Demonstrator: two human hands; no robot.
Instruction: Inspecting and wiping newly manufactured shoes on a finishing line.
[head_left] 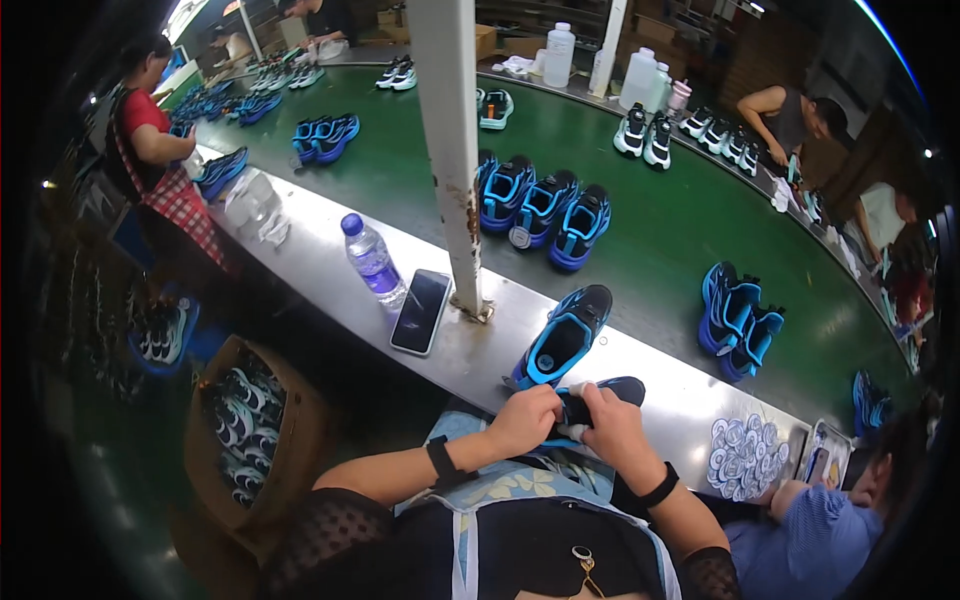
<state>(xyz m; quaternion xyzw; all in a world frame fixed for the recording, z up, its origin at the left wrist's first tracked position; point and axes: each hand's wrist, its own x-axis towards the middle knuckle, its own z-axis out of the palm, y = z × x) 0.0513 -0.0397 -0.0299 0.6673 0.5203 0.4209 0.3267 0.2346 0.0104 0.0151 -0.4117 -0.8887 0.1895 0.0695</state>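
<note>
Close in front of me, both hands work on a black and blue sneaker (628,388) at the metal edge. My left hand (526,420) has its fingers closed at the shoe's opening. My right hand (614,428) grips the other side of that opening, with something white showing at its fingertips. The hands cover much of this shoe. Just beyond it, a second black and blue sneaker (566,335) rests on the metal ledge, its opening facing up and a round disc visible inside. Round paper tags (745,458) lie heaped to the right of my hands.
A white post (450,150) rises from the metal ledge (500,345). Left of it are a phone (421,313) and a water bottle (372,262). Sneakers stand on the green belt (640,220). A carton of shoes (290,440) sits lower left. A co-worker (810,530) sits close at right.
</note>
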